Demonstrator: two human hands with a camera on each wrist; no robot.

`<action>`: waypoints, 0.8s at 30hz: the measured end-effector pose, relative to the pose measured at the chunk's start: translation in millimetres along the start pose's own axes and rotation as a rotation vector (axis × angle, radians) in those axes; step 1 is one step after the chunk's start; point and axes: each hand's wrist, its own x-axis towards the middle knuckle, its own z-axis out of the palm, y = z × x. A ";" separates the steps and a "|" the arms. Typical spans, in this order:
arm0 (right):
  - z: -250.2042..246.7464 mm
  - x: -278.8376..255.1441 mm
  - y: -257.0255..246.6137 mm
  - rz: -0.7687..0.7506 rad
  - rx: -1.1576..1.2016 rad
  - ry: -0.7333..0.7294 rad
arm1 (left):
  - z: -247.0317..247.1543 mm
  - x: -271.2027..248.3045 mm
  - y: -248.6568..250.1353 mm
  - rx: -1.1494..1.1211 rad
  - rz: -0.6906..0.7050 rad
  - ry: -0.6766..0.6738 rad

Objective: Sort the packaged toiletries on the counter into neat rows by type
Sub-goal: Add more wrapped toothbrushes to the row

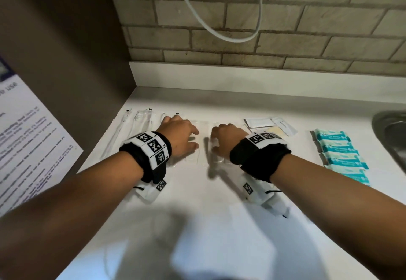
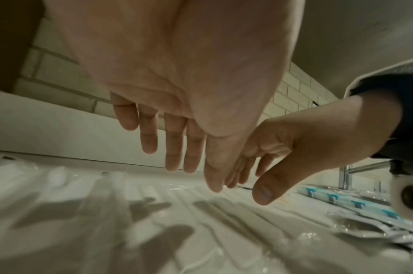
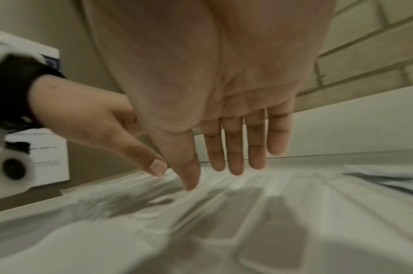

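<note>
Clear plastic packets (image 1: 203,145) lie side by side in the middle of the white counter (image 1: 219,213). My left hand (image 1: 180,137) and right hand (image 1: 222,140) hover palm down just above them, fingers straight and spread, holding nothing. In the left wrist view my left hand (image 2: 177,144) hangs over the clear packets (image 2: 236,228); in the right wrist view my right hand (image 3: 233,148) hangs over the clear packets (image 3: 247,213). Long clear-wrapped toothbrushes (image 1: 131,130) lie in a row at the left. White sachets (image 1: 270,126) and teal-and-white packets (image 1: 340,154) lie to the right.
A steel sink (image 1: 391,137) sits at the far right edge. A brick-tiled wall (image 1: 241,38) with a hanging white cable (image 1: 219,29) stands behind the counter. A brown side panel (image 1: 77,60) carrying a printed notice (image 1: 28,137) bounds the left.
</note>
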 end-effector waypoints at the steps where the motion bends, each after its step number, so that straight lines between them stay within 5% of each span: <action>1: 3.6 0.2 -7.2 -0.039 -0.034 0.003 | 2.3 -2.2 -5.3 0.013 -0.012 -0.014; 8: 34.1 10.5 -41.8 -0.033 -0.090 -0.103 | 19.5 -23.5 -15.8 0.162 0.040 -0.130; 15: 45.2 8.7 -47.4 -0.010 -0.064 -0.044 | 26.8 -31.2 -11.1 0.189 0.050 -0.116; 24: 32.4 8.7 -38.4 -0.002 -0.111 -0.145 | 23.4 -19.4 -6.5 0.186 0.060 -0.111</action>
